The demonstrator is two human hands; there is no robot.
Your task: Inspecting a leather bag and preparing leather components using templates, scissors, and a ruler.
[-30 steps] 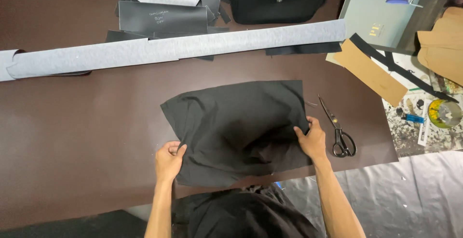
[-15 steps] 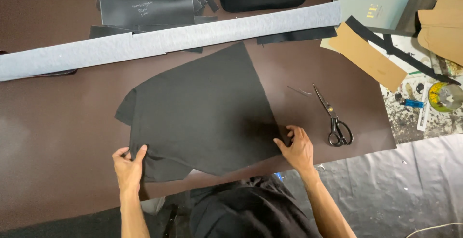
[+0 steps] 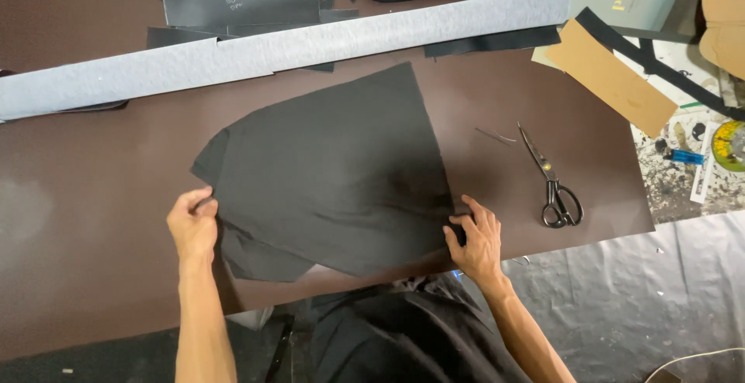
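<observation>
A large black sheet (image 3: 334,173) lies flat on the dark brown tabletop (image 3: 93,197), near its front edge. Its long axis runs from the near left corner up toward the far right, where a narrow end points at the long grey strip (image 3: 272,49). The left hand (image 3: 192,224) pinches the sheet's left edge, grip closed on it. The right hand (image 3: 475,235) presses its fingers on the sheet's near right corner, grip spread flat rather than clenched. Under the left side a second dark layer shows at the front. Scissors (image 3: 551,177) lie well apart to the right, blades pointing away. Bare tabletop lies left of the sheet and between sheet and scissors.
</observation>
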